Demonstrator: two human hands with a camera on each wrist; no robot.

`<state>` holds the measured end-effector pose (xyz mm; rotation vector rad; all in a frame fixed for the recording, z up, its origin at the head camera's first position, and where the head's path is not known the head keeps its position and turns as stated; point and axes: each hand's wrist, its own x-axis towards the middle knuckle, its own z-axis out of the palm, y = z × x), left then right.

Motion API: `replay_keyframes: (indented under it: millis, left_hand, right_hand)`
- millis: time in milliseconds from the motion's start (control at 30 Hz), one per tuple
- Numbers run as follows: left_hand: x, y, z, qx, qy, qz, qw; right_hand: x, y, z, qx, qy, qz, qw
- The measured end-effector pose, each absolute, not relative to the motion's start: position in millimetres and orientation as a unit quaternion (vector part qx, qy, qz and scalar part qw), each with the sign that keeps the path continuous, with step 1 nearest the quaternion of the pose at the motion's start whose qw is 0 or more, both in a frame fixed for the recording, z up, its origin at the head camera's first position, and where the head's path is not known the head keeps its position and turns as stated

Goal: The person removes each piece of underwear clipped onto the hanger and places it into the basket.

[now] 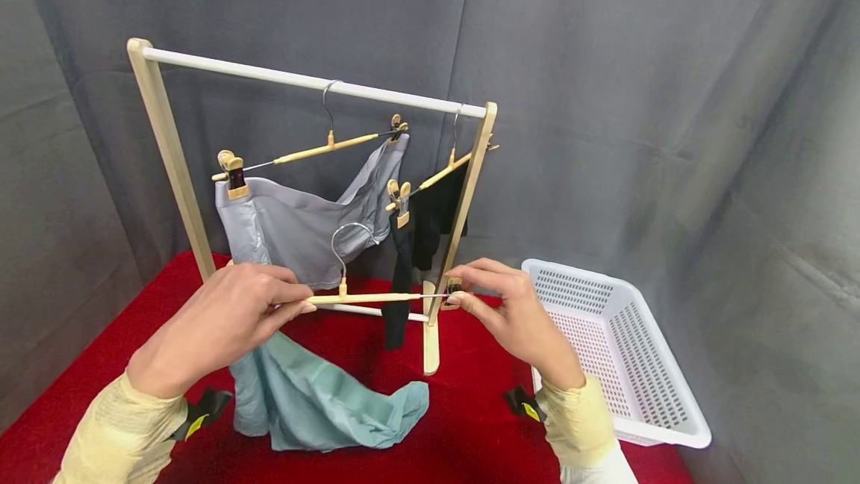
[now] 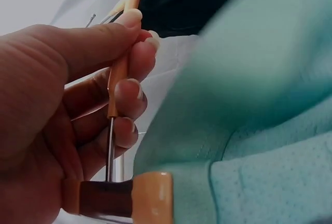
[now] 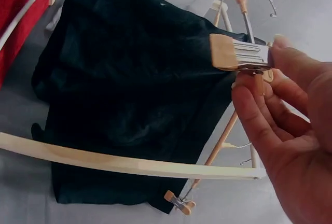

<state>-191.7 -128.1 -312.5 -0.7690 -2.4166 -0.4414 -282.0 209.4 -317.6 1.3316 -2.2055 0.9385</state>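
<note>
The left hand (image 1: 222,316) grasps the wooden bar of a clip hanger (image 1: 376,297), thumb and fingers closed around its left portion. The right hand (image 1: 500,308) pinches the right-hand clip (image 3: 241,55) at the opposite end of the same hanger. The hanger is held in front of the clothes rack (image 1: 235,69), bar roughly level, metal hook (image 1: 346,228) pointing upward and apart from the rail.

A teal garment (image 1: 336,394) is attached to the left-hand clip (image 2: 152,198), directly below the fingers of the left hand, and hangs beneath the bar above a red cloth (image 1: 484,409). Whether its lower edge touches the cloth cannot be determined.

The rack has wooden side posts and a white top rail. Two further hangers are hooked over this rail. The first carries a grey garment (image 1: 289,222), secured by a clip at each end. The second, beside the right post, carries a dark garment (image 3: 124,79).

A white perforated basket (image 1: 672,435) is positioned to the right of the rack. A grey curtain (image 1: 638,95) forms the backdrop.
</note>
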Motion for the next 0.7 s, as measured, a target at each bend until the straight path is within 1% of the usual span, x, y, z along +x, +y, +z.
replay_keyframes:
  millis: [133,433,700]
  left_hand:
    - [-192.0,-126.4,-314.8,-0.287,-0.899,-0.168,0.284]
    - [-194.1,-117.5,-314.6,-0.284,-0.893,-0.154,0.313]
    - [-194.0,-108.2,-320.8,-0.262,-0.900,-0.161,0.309]
  right_hand:
    - [-278.7,213.2,-315.8,0.460,-0.800,0.337,0.188]
    - [-277.8,219.1,-315.8,0.452,-0.791,0.333,0.245]
    - [-274.9,220.5,-318.0,0.430,-0.804,0.328,0.246]
